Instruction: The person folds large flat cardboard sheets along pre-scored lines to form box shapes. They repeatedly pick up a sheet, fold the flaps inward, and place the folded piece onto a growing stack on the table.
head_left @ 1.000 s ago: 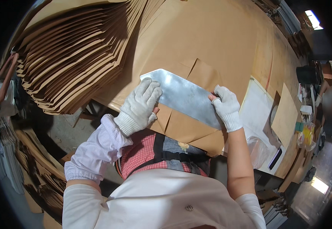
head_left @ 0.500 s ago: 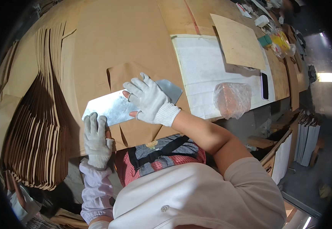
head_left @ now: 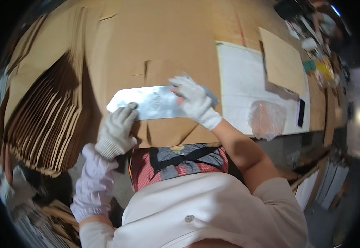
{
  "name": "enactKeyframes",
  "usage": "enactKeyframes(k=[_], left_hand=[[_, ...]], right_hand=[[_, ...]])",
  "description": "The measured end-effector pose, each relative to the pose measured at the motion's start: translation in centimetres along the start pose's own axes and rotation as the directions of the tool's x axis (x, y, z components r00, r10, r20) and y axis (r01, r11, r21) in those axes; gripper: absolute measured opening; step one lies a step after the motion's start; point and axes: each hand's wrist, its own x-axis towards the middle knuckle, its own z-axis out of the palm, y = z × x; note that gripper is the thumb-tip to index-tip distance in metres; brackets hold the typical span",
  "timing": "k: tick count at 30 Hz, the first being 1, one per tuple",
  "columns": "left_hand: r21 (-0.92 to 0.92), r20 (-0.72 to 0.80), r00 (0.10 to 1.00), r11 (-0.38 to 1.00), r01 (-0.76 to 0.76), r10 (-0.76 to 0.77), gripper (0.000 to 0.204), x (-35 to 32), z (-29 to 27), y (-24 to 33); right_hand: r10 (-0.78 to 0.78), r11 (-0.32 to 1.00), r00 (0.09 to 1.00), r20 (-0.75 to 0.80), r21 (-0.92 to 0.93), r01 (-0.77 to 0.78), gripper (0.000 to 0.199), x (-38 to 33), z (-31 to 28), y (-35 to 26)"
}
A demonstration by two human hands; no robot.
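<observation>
A shiny metal plate (head_left: 157,105) with cut corners lies flat across a large sheet of brown kraft paper (head_left: 163,37) near the bench's front edge. My left hand (head_left: 118,129), in a pale knitted glove, rests on the plate's near edge towards its left end, fingers stretched onto the metal. At the plate's right part is my right hand (head_left: 195,100), gloved with the thumb and a fingertip bare. Its fingers are slightly bent and apart, lying over the metal. Below the plate, the paper has a slit and creases; another slit shows beyond it.
Folded brown paper pieces (head_left: 47,128) fan out in a stack at left. To the right are a white sheet (head_left: 238,78), a tan board (head_left: 283,62), a clear plastic bag with something orange inside (head_left: 267,120) and a phone (head_left: 300,113). Another person (head_left: 326,25) is at far right.
The whole view has shifted and turned. My left hand has slid from the plate's left corner further along its near edge, fingers now on the metal. My right hand's fingers are less spread.
</observation>
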Motion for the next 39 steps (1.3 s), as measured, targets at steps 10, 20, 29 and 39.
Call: enactKeyframes(k=[10, 20, 29, 39], left_hand=[[-0.006, -0.310, 0.950, 1.000, -0.024, 0.021, 0.029, 0.3, 3.9, -3.0], [-0.021, 0.048, 0.792, 0.792, 0.610, -0.609, 0.074, 8.0, -2.0, -0.7], [0.065, 0.121, 0.923, 0.931, 0.359, -0.365, 0.041, 10.3, -0.6, -2.8], [-0.448, 0.022, 1.000, 0.894, 0.006, 0.004, 0.064, 7.8, -1.0, 2.1]], right_hand=[[0.009, 0.951, 0.961, 0.276, -0.299, 0.077, 0.026, -2.6, -4.3, -2.8], [0.494, 0.636, 0.870, 0.005, -0.684, -0.357, 0.069, 0.7, -3.6, -3.4], [0.451, 0.738, 0.823, 0.345, -0.663, -0.126, 0.058, 4.2, -3.2, -0.9], [-0.069, 0.908, 0.956, 0.287, -0.379, 0.179, 0.054, 1.1, -1.2, -4.7]])
